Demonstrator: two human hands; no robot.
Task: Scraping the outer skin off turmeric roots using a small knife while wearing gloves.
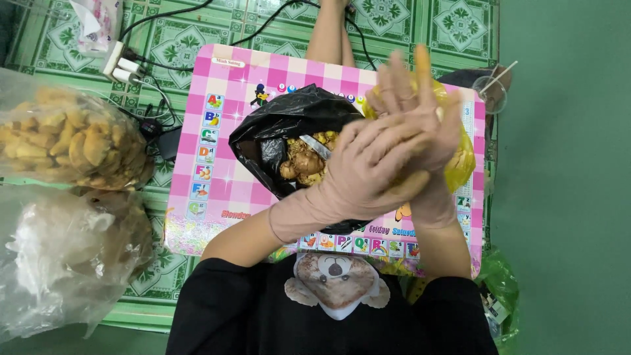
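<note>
My gloved left hand [368, 171] lies across my gloved right hand [420, 125], fingers [401, 79] spread and holding nothing, above a pink checkered tabletop [217, 164]. Just beneath, an open black bag [282, 121] holds ginger roots [305, 161] and a knife [315, 146]; a yellow bag [463, 161] sits right.

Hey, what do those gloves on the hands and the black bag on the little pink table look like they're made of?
The gloves on the left hand and right hand look like thin beige latex or rubber: snug, matte, wrinkled at the cuffs. The black bag looks like thin glossy plastic film, crinkled with shiny highlights. The pink table top seems printed laminate.
</note>
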